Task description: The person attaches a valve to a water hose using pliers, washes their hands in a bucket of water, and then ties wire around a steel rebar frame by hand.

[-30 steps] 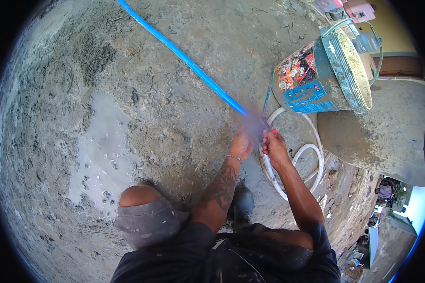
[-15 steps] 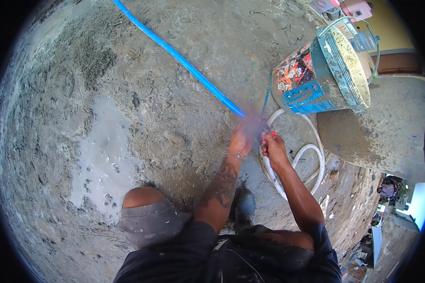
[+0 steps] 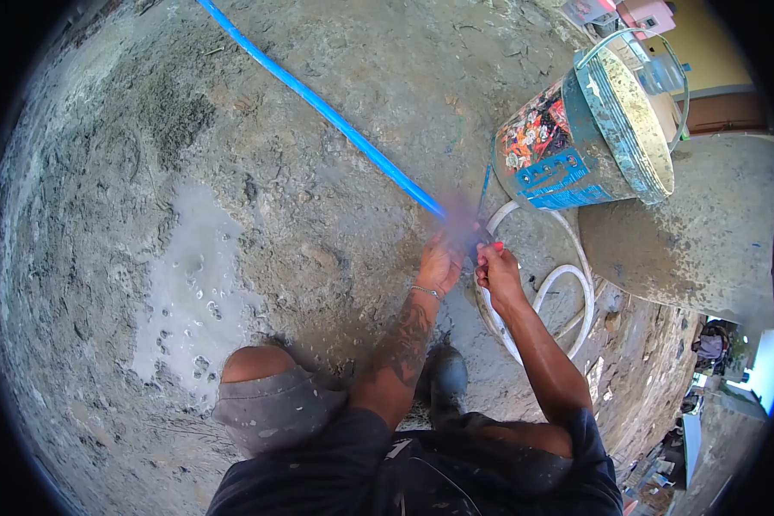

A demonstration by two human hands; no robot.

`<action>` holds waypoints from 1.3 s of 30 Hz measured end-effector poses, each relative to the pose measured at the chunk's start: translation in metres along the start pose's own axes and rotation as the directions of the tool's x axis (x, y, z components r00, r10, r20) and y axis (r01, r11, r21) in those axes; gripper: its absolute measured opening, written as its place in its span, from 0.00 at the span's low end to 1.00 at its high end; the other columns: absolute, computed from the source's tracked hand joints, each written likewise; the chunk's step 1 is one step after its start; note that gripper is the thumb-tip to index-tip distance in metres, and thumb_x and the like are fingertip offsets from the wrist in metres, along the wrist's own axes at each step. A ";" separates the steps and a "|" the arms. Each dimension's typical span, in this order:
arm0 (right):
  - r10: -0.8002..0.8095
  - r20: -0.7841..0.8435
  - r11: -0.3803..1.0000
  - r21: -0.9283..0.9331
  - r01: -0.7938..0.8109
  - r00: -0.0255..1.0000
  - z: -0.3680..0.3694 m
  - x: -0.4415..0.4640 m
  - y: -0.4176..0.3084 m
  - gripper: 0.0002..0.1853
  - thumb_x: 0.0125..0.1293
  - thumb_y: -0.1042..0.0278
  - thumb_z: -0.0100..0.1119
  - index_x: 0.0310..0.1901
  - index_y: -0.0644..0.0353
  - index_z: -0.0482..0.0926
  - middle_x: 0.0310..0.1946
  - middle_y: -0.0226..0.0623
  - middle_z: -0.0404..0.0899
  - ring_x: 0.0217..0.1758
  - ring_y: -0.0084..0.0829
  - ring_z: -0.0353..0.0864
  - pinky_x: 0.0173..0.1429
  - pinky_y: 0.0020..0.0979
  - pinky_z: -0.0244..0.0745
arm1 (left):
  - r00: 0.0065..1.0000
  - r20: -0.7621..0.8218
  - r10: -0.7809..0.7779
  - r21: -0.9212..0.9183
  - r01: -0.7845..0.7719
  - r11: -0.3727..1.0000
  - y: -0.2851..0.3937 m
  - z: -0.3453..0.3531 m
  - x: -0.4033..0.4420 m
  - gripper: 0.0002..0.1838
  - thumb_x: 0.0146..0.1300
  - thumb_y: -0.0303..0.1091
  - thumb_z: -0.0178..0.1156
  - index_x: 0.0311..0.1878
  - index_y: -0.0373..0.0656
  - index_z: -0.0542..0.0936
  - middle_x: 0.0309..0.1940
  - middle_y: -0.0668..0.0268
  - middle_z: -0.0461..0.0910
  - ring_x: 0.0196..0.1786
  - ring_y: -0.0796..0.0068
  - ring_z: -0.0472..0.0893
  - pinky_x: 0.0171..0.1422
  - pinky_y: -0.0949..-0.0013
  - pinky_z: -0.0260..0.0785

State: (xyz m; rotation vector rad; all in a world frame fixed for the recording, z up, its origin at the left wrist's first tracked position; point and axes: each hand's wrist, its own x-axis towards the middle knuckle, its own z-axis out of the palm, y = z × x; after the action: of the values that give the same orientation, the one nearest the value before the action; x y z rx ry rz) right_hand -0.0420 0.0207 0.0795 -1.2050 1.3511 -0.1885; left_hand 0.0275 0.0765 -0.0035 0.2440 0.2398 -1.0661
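Note:
A long blue hose [image 3: 318, 105] runs in from the upper left, and its near end reaches my hands. My left hand [image 3: 441, 262] is closed around that end, its fingertips partly lost in a hazy smudge on the picture. Right beside it, my right hand [image 3: 499, 273] is closed in a pinch on a small red-tipped object [image 3: 497, 247]; its kind is too small and blurred to tell. A coiled white hose [image 3: 586, 292] lies on the ground just behind and right of my right hand.
A dirty blue-green bucket [image 3: 568, 129] with a wire handle leans on its side at upper right, beside a curved grey wet surface [image 3: 688, 232]. Wet, rough grey mud [image 3: 318, 189] covers the ground, with a pale puddle [image 3: 193, 284] at left. My boot [image 3: 448, 383] stands below my hands.
Both hands stay almost in the same place, with a slight shift of the left fingers at the hose end. The blue hose has moved a little left and down.

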 end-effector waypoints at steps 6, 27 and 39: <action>-0.010 -0.021 1.000 0.019 0.010 1.000 -0.001 -0.002 0.000 0.09 0.56 0.64 0.55 0.29 0.55 0.65 0.20 0.25 0.63 0.17 0.17 0.63 0.18 0.20 0.56 | 0.995 -0.081 0.056 -0.009 -0.057 0.998 -0.007 0.015 0.000 0.10 0.65 0.35 0.48 0.41 0.39 0.72 0.39 0.60 0.77 0.47 0.68 0.76 0.52 0.67 0.68; -0.015 0.005 0.999 -0.031 0.015 1.000 -0.004 -0.001 -0.002 0.12 0.59 0.57 0.56 0.26 0.55 0.71 0.18 0.22 0.67 0.15 0.15 0.61 0.18 0.18 0.54 | 0.978 -0.201 0.051 -0.052 -0.063 0.997 -0.013 0.008 0.007 0.20 0.68 0.48 0.39 0.44 0.40 0.70 0.40 0.62 0.75 0.46 0.71 0.75 0.51 0.66 0.68; 0.018 0.048 0.958 -0.287 -0.003 0.999 -0.029 -0.009 0.025 0.21 0.57 0.45 0.54 0.32 0.60 0.74 0.21 0.29 0.71 0.20 0.18 0.67 0.22 0.22 0.62 | 0.682 -0.373 0.629 0.914 0.152 0.377 0.016 -0.021 -0.023 0.13 0.63 0.39 0.50 0.32 0.39 0.74 0.22 0.69 0.75 0.27 0.80 0.73 0.33 0.75 0.64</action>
State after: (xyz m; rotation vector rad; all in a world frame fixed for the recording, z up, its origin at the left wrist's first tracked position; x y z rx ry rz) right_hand -0.0809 0.0224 0.0730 -1.4344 1.3727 0.0486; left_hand 0.0292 0.1091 -0.0153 1.7141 0.2438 -0.5996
